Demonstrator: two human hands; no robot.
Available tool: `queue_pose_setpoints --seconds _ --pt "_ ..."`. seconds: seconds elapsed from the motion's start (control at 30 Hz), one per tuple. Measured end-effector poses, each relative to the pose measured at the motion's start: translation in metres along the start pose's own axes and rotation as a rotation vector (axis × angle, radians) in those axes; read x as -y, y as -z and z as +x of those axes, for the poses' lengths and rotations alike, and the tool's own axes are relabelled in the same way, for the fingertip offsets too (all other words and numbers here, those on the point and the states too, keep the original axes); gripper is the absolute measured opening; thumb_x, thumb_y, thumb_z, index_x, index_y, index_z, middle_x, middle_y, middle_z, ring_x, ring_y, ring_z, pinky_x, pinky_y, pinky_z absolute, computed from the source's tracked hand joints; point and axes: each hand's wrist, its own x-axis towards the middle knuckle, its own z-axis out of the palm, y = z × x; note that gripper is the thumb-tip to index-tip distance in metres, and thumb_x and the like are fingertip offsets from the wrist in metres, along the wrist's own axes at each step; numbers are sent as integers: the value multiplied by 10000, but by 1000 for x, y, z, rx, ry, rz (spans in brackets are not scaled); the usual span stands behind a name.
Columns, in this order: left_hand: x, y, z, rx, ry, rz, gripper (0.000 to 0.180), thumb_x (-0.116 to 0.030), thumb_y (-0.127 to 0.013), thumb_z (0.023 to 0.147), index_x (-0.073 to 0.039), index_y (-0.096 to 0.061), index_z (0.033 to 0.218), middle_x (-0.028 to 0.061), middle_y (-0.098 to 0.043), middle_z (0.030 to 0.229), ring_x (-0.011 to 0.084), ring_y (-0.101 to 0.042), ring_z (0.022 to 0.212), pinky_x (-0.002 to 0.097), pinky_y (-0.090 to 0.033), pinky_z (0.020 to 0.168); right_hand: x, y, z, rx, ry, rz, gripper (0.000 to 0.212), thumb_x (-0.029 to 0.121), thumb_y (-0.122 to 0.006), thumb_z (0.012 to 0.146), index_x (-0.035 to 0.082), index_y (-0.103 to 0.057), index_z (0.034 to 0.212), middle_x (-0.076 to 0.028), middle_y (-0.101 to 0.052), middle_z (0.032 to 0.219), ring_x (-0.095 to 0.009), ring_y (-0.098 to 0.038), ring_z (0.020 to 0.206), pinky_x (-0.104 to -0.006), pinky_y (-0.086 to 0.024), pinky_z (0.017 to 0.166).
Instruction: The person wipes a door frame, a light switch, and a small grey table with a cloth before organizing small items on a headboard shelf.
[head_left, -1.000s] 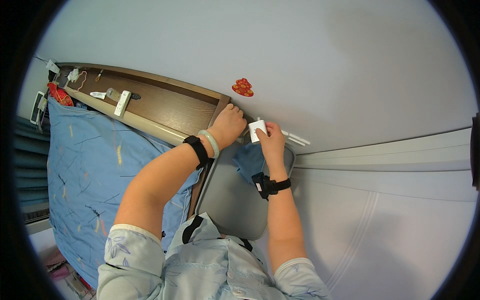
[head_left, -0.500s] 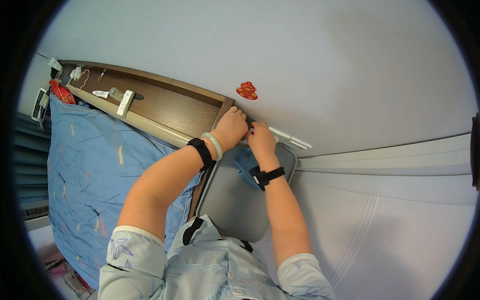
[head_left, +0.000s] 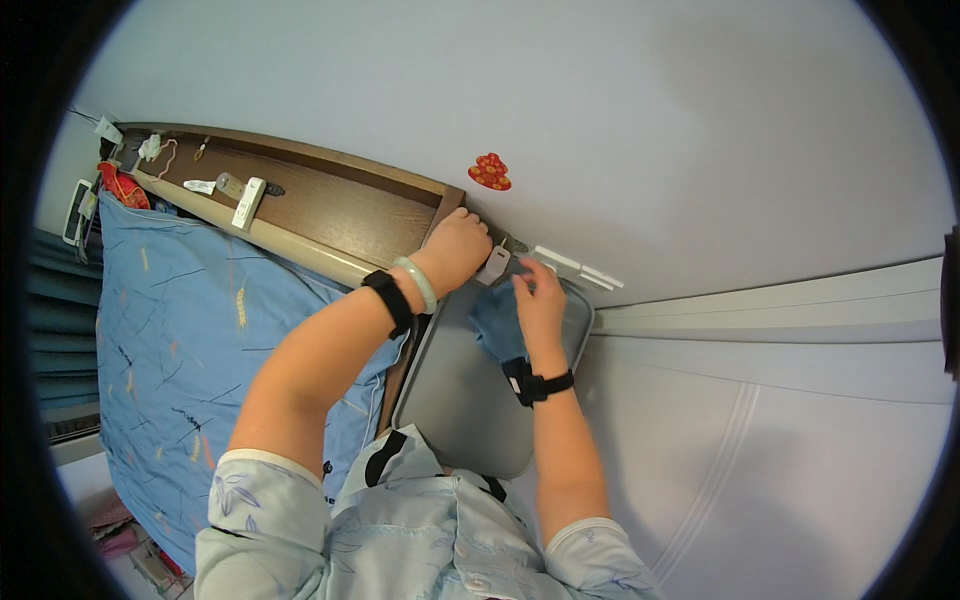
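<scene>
1. Charger (head_left: 496,264): white, block-shaped, a dark slot on its face; located between the two hands, close to the wall (head_left: 700,150), near the far edge of the grey panel. Whether it is propped, plugged in or held from behind cannot be told.
2. Left hand (head_left: 457,250): fingers bent, at the right-hand end of the shelf, just beside the charger. Fingertips hidden; whether it grasps anything cannot be told.
3. Right hand (head_left: 538,298): released, fingers loosely curved with nothing seen between them; just right of the charger, apart from it, over the cloth.
4. Cloth (head_left: 494,325): blue, crumpled, on the grey panel, partly beneath the right hand.
5. Grey panel (head_left: 465,390): rounded corners, below the charger, between the forearms.
6. Wall plates (head_left: 578,268): white, in a row, right of the charger.
7. Sticker (head_left: 489,172): red and gold, on the wall above the left hand.
8. Shelf (head_left: 355,215): brown wood, recessed, left of the left hand.
9. White strip (head_left: 249,204): long, lying across the shelf's front edge.
10. Bedcover (head_left: 200,330): blue, patterned, below the shelf.
11. Bangle (head_left: 424,288): pale green, at the left wrist.
</scene>
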Motion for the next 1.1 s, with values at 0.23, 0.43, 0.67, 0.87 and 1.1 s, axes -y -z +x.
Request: queue_pose_setpoints --seconds 0.23,0.43,0.67,0.87,1.1 --pt "-3 10 -72 -876 256 -555 225 -2 -590 745 -33 -614 966 114 -582 1066 304 -547 956 380 -436 849 -84 -15 -53 -23 -64 -310 483 105 -683 745 89 -524 1201 -163 -488 1243 -329 -507 1095 -412 -449 878" --pt "-56 -25 -115 -815 489 -742 280 63 -582 719 -40 -612 978 122 -576 1080 326 -542 959 394 -445 828 -81 -57 -55 260 -12 -687 612 108 -705 716 162 -473 1280 -174 -362 1377 -379 -381 1225 -439 -423 943" --pt "-68 -21 -101 -803 321 -586 307 56 -600 666 -36 -615 959 109 -579 1070 303 -527 1005 416 -421 867 -62 -24 -50 -59 -198 -181 401 63 -573 755 113 -554 1153 -155 -530 1146 -358 -517 1041 -407 -447 878" --pt "-73 -35 -62 -663 146 -416 317 -30 -558 710 -11 -597 1023 101 -549 1118 268 -475 1112 472 -322 1002 5 20 -20 -197 111 -95 485 96 -593 742 90 -517 1221 -171 -519 1163 -375 -515 1042 -419 -435 898" --pt "-69 -50 -50 -554 89 -273 211 -117 -527 811 -14 -635 960 73 -514 1147 248 -417 1189 529 -198 1093 6 5 21 144 192 -426 651 88 -684 668 92 -485 1288 -219 -469 1233 -382 -458 1137 -430 -421 942"
